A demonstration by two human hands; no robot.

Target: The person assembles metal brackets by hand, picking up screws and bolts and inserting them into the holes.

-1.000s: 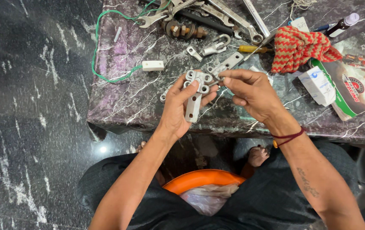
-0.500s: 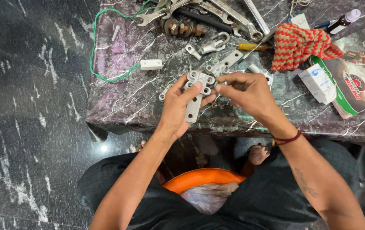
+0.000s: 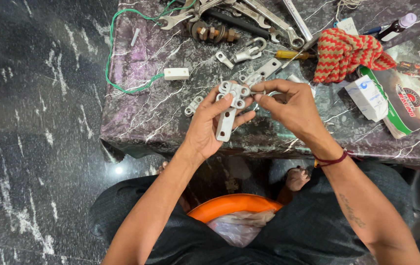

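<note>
Above the near edge of the dark marble desk (image 3: 136, 122), a grey T-shaped metal bracket (image 3: 230, 109) is gripped by the left hand (image 3: 210, 125), closed around it (thumb on top); its holed end is pinched by the right hand (image 3: 291, 105).

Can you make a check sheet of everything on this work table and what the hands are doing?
Surface: dark marble table, crowded.
Job's things: grey metal bracket with round holes, held above the table edge.
Clutter: spanners, loose metal fittings, red knitted cloth, small white box, magazine, small bottle.
Hands: left hand grips the bracket; right hand pinches at its top.
Cables: green wire looping to a white block.
Surroundings: dark marble floor, orange tub under the table.
</note>
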